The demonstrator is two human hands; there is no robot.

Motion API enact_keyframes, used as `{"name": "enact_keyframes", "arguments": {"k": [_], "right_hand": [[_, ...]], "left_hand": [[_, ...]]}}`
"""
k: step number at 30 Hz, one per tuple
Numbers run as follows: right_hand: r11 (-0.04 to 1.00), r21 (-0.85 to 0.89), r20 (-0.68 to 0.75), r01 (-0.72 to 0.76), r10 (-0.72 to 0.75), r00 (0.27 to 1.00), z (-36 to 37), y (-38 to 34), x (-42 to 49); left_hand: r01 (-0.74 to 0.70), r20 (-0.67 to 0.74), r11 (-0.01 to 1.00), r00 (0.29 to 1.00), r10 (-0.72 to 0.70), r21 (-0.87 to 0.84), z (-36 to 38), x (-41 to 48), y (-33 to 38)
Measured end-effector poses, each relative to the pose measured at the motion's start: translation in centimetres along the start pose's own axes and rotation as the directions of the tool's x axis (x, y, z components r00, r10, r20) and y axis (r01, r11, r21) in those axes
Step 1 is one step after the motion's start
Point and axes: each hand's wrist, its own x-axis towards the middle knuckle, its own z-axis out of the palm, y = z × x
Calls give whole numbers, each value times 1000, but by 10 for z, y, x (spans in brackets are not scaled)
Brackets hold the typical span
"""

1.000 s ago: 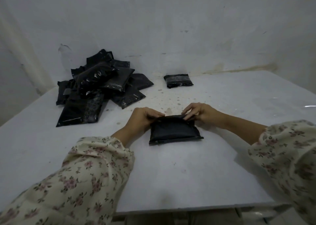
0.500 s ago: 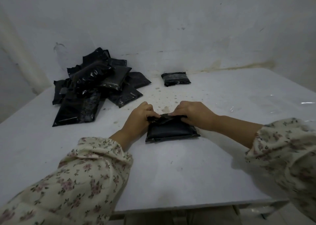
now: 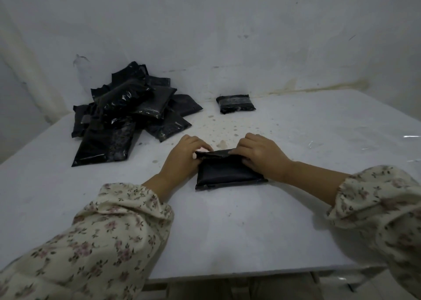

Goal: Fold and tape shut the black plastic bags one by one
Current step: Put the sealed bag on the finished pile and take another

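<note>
Several fingers [image 3: 245,146] partly hidden by bag [image 3: 227,174]

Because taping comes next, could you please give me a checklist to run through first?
1. Left hand and right hand both grip the front bag's far edge: ok.
2. Front bag's flap pressed flat: not ok, it stands creased and raised.
3. Front bag rests on the table: ok.
4. Tape within reach: cannot tell; only shiny glints near the table's right edge.
5. Taped bag lies apart from the pile: ok.
</note>
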Motion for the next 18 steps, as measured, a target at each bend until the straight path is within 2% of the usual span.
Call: {"name": "enact_keyframes", "arguments": {"k": [1, 2, 4, 5, 6, 8, 9, 11, 12, 13, 14, 15, 17, 18], "right_hand": [[982, 69, 33, -175, 173, 984, 0, 1, 2], [916, 140, 115, -377, 363, 925, -3, 2, 4], [637, 289, 352, -715, 624, 698, -9, 5, 12], [464, 365, 453, -807, 669, 589, -14, 7, 17], [295, 431, 536, -853, 677, 505, -18, 9, 21], [39, 516, 636, -856, 652, 413, -24, 9, 32], [-22, 540, 639, -841, 661, 393, -26, 8, 38], [-87, 607, 581, -790, 727, 366, -28, 7, 51], [-121, 657, 542, -744, 762, 355, -31, 7, 58], [-156, 714, 510, -682, 784, 355, -36, 7, 66], [-195, 765, 497, -613, 785, 370, -40, 8, 73], [-225, 795, 500, -563, 769, 399, -44, 8, 80], [-265, 791, 552, -552, 697, 457, -53, 3, 91], [-281, 769, 592, -575, 653, 472, -56, -1, 95]], "left_hand": [[171, 3, 982, 985, -172, -74, 2, -1, 1], [319, 26, 924, 947, -321, -209, 2, 0, 3], [496, 144, 694, 853, -502, -521, 0, 3, 9], [534, 190, 595, 818, -543, -600, -1, 6, 11], [564, 206, 556, 791, -576, -611, -3, 11, 12], [625, 185, 551, 737, -650, -552, -4, 20, 15], [650, 141, 555, 705, -695, -518, -4, 25, 19], [665, -39, 601, 656, -754, -443, -3, 36, 30], [656, -125, 651, 661, -740, -383, -6, 41, 42], [637, -131, 689, 694, -708, -345, -7, 46, 50], [602, -78, 707, 738, -670, -371, -9, 51, 60], [591, 39, 662, 759, -650, -460, -11, 56, 69], [607, 253, 465, 744, -619, -644, -19, 62, 84], [604, 294, 398, 737, -608, -690, -21, 65, 86]]}}
